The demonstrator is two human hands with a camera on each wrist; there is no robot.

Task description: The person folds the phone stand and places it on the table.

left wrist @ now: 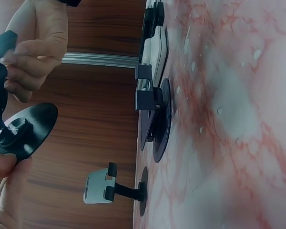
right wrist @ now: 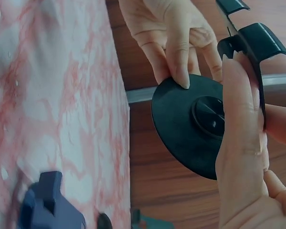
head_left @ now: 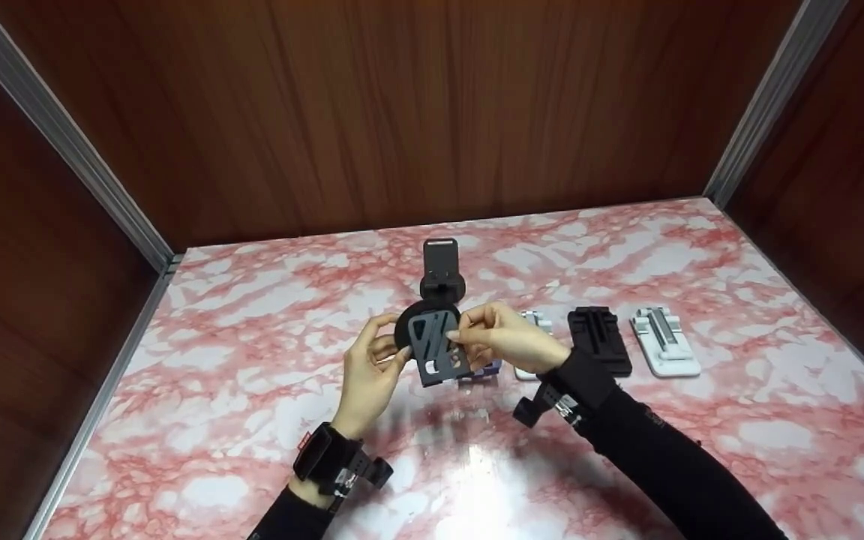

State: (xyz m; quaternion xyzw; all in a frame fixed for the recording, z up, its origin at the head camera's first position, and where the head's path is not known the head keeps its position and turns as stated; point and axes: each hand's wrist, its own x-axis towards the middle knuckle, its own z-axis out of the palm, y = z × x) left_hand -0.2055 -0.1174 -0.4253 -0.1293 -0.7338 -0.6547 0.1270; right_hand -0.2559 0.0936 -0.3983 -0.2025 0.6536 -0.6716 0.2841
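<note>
A black phone stand (head_left: 432,349) with a round base and a cut-out plate is held up above the table between both hands. My left hand (head_left: 370,371) pinches the rim of the round base (right wrist: 176,126), thumb on one face and fingers behind. On the other side, my right hand (head_left: 511,339) grips the slotted plate near its edge, with the thumb on its front. In the right wrist view, the plate's bent lips (right wrist: 264,40) rise above the right fingers. The joint between base and plate is partly covered by the right hand there.
Beyond the hands stands another dark phone stand (head_left: 441,262), upright. A purple stand (left wrist: 162,126) sits behind the held one, mostly hidden in the head view. To the right lie a black folded stand (head_left: 616,360), a white one (head_left: 676,360) and a partly covered white one (head_left: 537,321). Wood-grain panels (head_left: 432,112) surround the table.
</note>
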